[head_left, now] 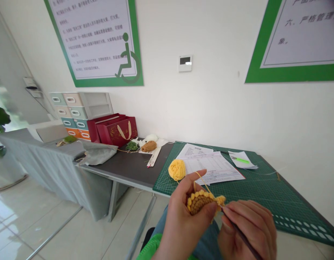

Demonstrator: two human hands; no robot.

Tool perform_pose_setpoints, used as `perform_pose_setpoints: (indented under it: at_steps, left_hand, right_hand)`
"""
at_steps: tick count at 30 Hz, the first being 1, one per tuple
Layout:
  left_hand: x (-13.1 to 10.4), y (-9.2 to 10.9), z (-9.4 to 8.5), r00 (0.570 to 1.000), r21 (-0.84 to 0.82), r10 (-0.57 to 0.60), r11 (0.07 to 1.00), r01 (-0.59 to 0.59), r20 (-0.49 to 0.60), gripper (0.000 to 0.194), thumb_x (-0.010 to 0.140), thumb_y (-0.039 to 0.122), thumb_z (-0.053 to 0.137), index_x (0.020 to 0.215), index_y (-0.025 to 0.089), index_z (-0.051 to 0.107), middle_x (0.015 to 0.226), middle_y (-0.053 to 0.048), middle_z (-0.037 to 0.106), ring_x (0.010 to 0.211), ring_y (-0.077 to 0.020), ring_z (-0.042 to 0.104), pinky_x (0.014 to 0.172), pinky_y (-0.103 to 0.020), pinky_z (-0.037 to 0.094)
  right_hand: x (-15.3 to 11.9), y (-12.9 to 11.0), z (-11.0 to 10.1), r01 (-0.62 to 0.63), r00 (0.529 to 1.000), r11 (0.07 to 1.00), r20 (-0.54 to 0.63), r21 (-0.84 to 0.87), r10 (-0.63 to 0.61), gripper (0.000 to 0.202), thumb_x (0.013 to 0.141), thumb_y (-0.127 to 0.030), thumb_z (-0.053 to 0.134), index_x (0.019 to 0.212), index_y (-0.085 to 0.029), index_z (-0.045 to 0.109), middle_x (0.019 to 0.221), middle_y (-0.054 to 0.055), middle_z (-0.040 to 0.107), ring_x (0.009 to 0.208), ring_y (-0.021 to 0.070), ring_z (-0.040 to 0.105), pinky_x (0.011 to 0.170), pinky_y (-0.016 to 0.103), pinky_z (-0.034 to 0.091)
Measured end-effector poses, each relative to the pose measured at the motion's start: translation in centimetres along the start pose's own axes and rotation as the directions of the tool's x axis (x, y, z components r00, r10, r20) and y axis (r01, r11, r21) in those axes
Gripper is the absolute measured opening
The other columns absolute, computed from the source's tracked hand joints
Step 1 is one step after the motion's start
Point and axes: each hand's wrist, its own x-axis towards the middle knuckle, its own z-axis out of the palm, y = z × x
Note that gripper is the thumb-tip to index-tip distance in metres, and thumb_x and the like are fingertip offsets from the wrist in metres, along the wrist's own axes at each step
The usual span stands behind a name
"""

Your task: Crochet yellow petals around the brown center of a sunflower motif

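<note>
My left hand (183,216) pinches a round crochet piece (201,203), brown in the middle with a yellow bobbled edge. Yellow yarn loops over its raised index finger. In my right hand (246,227) is a dark-handled crochet hook (238,231), its tip at the right edge of the piece, close to my left thumb. A yellow yarn ball (177,169) lies just beyond my left hand, on the green cutting mat (267,195).
Printed sheets (212,167) and a bright green cutter (240,160) lie on the mat. Farther left are a brown yarn ball (149,146), a grey cloth (98,153), red gift bags (115,130) and stacked drawers (75,112) against the wall.
</note>
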Motion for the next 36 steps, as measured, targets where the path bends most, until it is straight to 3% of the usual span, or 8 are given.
perform_pose_setpoints:
  at_steps: [3,7,11,14,20,23,30,36]
  left_hand:
    - [0.2,0.6,-0.7,0.999,0.180,0.029,0.983,-0.035,0.034,0.050,0.077,0.015,0.083,0.125,0.022,0.074,0.081,0.001,0.061,0.071,-0.0137,0.054,0.065,-0.025,0.044]
    - [0.3,0.8,-1.5,0.991,0.037,-0.087,0.996,0.084,0.098,0.050,0.072,0.019,0.088,0.121,0.023,0.077,0.083,0.001,0.060,0.067,-0.0118,0.053,0.059,-0.024,0.043]
    - [0.2,0.7,-1.5,0.966,-0.200,-0.210,0.951,0.237,0.150,0.052,0.061,0.018,0.097,0.111,0.023,0.082,0.085,0.001,0.063,0.067,-0.0097,0.057,0.062,-0.022,0.047]
    - [0.1,1.0,-1.3,0.955,-0.288,-0.252,0.913,0.287,0.154,0.051,0.057,0.018,0.100,0.105,0.022,0.084,0.082,0.001,0.065,0.066,-0.0098,0.060,0.065,-0.023,0.052]
    - [-0.1,1.4,-1.1,0.949,-0.320,-0.265,0.896,0.308,0.169,0.055,0.056,0.019,0.100,0.109,0.022,0.084,0.079,0.002,0.065,0.068,-0.0099,0.060,0.068,-0.023,0.051]
    - [-0.1,1.0,-0.9,0.957,-0.305,-0.257,0.908,0.287,0.134,0.054,0.059,0.023,0.099,0.111,0.025,0.083,0.078,0.002,0.063,0.068,-0.0108,0.059,0.068,-0.025,0.051]
    - [-0.1,0.6,-0.5,0.998,-0.299,-0.029,0.953,0.042,0.046,0.019,0.071,0.013,0.090,0.086,0.022,0.086,0.109,-0.006,0.073,0.099,-0.0197,0.061,0.083,-0.026,0.049]
    - [1.2,0.1,-0.9,0.947,-0.599,-0.218,0.735,0.319,0.237,0.019,0.055,0.002,0.079,0.053,0.017,0.068,0.067,-0.001,0.064,0.076,-0.0156,0.060,0.078,-0.027,0.049]
  right_hand:
    - [1.0,-1.6,-0.5,0.189,0.981,0.974,0.065,-0.125,-0.182,0.006,0.091,-0.022,0.067,0.094,-0.026,0.071,0.080,0.002,0.072,0.075,0.0196,0.065,0.075,0.041,0.046]
    - [1.9,-2.1,-0.6,-0.206,0.974,0.970,0.118,0.125,0.192,0.007,0.098,-0.022,0.058,0.096,-0.024,0.065,0.077,0.001,0.063,0.070,0.0157,0.058,0.064,0.033,0.046]
    - [1.8,-1.7,0.3,-0.622,0.780,0.660,0.259,0.422,0.569,0.020,0.100,-0.033,0.060,0.082,-0.024,0.060,0.069,-0.002,0.058,0.060,0.0125,0.052,0.055,0.026,0.045]
    - [1.3,-1.3,1.1,-0.720,0.673,0.452,0.370,0.527,0.640,0.028,0.095,-0.039,0.066,0.076,-0.024,0.054,0.068,-0.002,0.057,0.058,0.0125,0.051,0.054,0.025,0.048]
    - [0.4,-1.0,1.3,-0.414,0.910,0.733,0.243,0.540,0.335,0.003,0.095,-0.029,0.069,0.097,-0.027,0.068,0.097,0.003,0.072,0.093,0.0175,0.068,0.080,0.031,0.059]
    - [0.2,-1.0,1.3,-0.280,0.960,0.834,0.164,0.475,0.229,0.009,0.097,-0.019,0.065,0.102,-0.025,0.069,0.100,0.004,0.075,0.095,0.0172,0.070,0.084,0.032,0.059]
    - [-0.5,-0.9,2.3,-0.337,0.934,0.812,0.061,0.477,0.351,0.005,0.096,-0.021,0.068,0.098,-0.025,0.069,0.098,0.002,0.075,0.091,0.0146,0.070,0.076,0.026,0.058]
    - [-0.2,-2.1,2.8,-0.418,0.869,0.711,0.019,0.566,0.495,0.006,0.096,-0.031,0.069,0.093,-0.027,0.066,0.091,0.000,0.074,0.084,0.0144,0.069,0.073,0.027,0.058]
